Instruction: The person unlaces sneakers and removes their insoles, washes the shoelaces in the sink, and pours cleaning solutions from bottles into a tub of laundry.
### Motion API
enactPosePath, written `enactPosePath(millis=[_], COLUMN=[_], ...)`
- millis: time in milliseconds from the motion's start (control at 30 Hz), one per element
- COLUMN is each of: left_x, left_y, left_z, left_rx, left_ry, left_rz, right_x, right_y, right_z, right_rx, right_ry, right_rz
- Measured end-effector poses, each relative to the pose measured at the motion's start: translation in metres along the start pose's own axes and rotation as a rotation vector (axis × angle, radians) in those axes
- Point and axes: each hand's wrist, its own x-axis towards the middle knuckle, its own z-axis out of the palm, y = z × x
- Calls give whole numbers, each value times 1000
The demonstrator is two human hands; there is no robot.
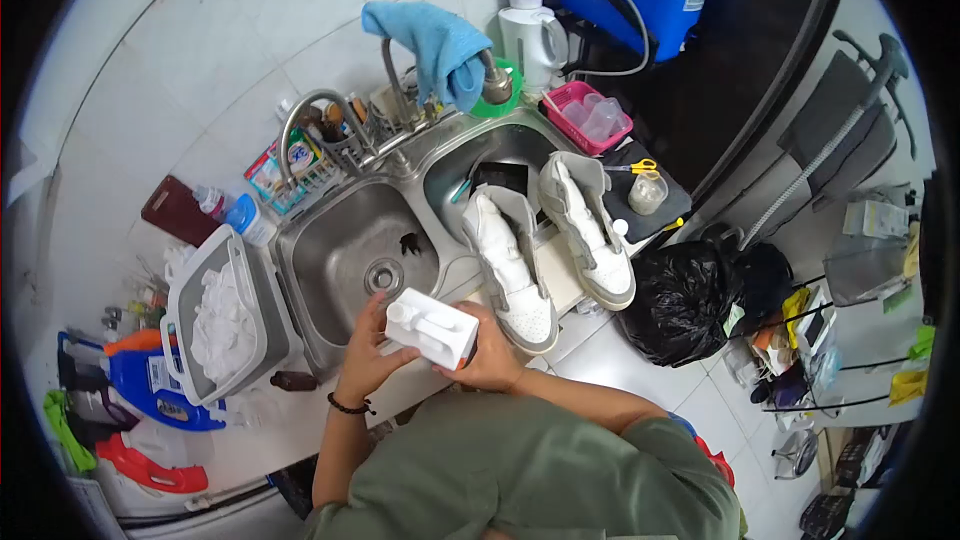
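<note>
A white plastic jug with a moulded handle (432,328) is held between my two hands, in front of the left sink basin. My left hand (372,352) holds it by the side near its neck, thumb and fingers against the plastic. Wrapped round the jug's other end is my right hand (490,355); an orange patch shows by its fingers. Just beyond the right hand, a white and grey high-top shoe (508,265) lies across the edge of the right basin. Its mate, a second high-top shoe (588,225), rests beside it to the right.
The left basin (345,240) has a dark scrap near its drain. A grey tub (240,315) of white cloth stands left, near a blue detergent bottle (155,390). A blue towel (430,45) hangs over the tap. Right are a pink basket (590,118) and a black bag (680,300).
</note>
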Motion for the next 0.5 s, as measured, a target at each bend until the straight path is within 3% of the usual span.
enactPosePath(millis=[67,100,133,167,267,300,400,500], left_x=[-7,-11,-15,-24,-50,-60,-97,-120], left_y=[-4,3,-2,-6,4,-2,-13,-27], left_z=[10,16,20,21,25,21,10,1], left_rx=[-60,-8,-26,-1,251,326,911,1030], left_ry=[-19,-31,11,68,323,389,693,1129], left_rz=[-52,32,104,98,164,227,456,327], right_x=[11,16,11,12,0,-1,3,9], right_y=[-27,-36,-28,-29,1,14,15,26], right_z=[-9,-8,2,4,14,14,9,8], right_rx=[6,24,64,36,52,-46,-181,-172], right_ry=[-14,-48,-22,-39,-17,-15,-30,-41], right_rz=[-6,-20,141,159,153,46,-19,-63])
